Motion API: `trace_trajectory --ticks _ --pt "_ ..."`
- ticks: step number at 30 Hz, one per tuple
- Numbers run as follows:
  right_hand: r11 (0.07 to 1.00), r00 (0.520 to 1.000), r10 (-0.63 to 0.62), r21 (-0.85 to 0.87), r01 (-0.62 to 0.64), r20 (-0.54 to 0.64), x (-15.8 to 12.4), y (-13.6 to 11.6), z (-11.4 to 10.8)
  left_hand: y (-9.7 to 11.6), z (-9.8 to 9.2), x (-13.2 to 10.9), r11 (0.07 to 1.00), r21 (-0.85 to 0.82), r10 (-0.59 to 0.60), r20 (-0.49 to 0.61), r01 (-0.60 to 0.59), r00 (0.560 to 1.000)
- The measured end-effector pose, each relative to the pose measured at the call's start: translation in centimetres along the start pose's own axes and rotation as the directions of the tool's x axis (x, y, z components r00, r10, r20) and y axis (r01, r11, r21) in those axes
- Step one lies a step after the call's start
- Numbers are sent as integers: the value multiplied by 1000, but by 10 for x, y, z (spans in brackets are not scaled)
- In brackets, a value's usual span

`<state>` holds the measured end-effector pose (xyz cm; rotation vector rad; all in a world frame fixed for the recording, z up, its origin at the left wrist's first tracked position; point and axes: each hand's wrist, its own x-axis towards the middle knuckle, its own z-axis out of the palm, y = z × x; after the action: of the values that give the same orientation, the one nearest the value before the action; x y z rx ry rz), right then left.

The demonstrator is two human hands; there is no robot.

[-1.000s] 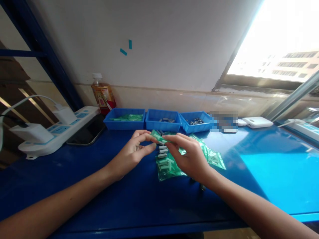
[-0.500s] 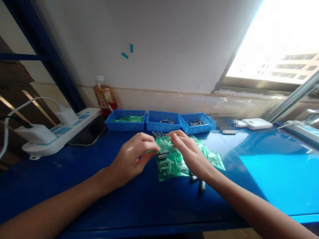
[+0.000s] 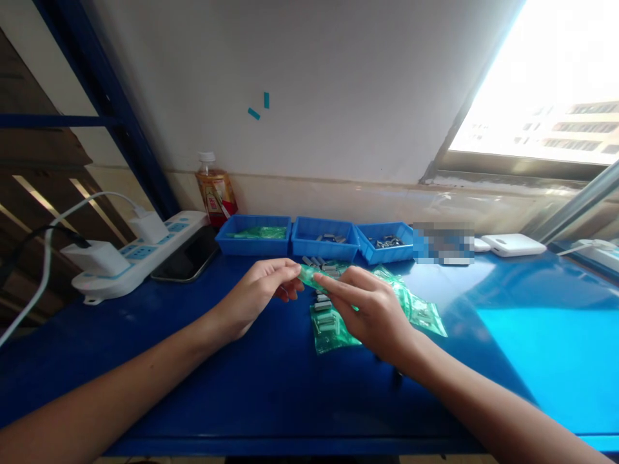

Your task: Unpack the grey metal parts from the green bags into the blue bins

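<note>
Slippage threatens the small translucent green plastic packet (image 3: 308, 277) at mid-view: the left-hand grip (image 3: 264, 287) pinches its nine o'clock end, the right-hand grip (image 3: 374, 309) seemingly pinches its three o'clock end. Should either loosen on smooth film, the packet might drop toward six o'clock, scattering the loose silver metal pieces (image 3: 322, 306) below.

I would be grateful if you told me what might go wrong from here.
The small green bag is held only by the fingertips of the left hand, with the right hand's fingers on it, so it might slip and drop.

The silvery pieces lie close to the right hand, which might nudge or scatter them.
</note>
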<state>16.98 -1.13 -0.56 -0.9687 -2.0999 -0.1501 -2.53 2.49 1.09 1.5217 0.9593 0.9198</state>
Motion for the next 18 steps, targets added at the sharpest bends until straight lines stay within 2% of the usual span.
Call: trace_trajectory --ticks 2,4,6,8,10,11,12,14,16,18 --pt "999 1000 12 32 -11 -25 1 0 1 2 -6 2 998 48 33 -62 -30 998" --pt "997 999 22 72 -19 -36 1 -2 1 2 -19 6 974 193 154 -192 -116 969" --pt "994 999 28 103 -25 -25 2 -5 1 1 -39 12 899 400 324 -333 -178 885" --pt "992 999 33 123 -32 -3 2 -8 2 -2 -62 21 789 587 477 -403 -179 781" --pt "990 999 39 135 -42 19 2 -10 2 -6 -83 30 659 740 591 -399 -135 701" --pt "989 999 43 143 -46 27 2 -11 3 -9 -92 35 578 810 631 -365 -101 684" --pt "987 998 46 152 -51 35 3 -11 2 -12 -99 40 488 871 659 -320 -63 681" --pt "984 997 58 166 -66 49 6 -10 1 -20 -107 47 351 936 634 -229 -11 739" --pt "981 993 91 166 -102 73 9 -8 -2 -27 -110 52 311 950 593 -181 -16 784" --pt "975 983 149 147 -164 108 12 -4 -7 -32 -110 54 325 945 584 -165 -43 794"
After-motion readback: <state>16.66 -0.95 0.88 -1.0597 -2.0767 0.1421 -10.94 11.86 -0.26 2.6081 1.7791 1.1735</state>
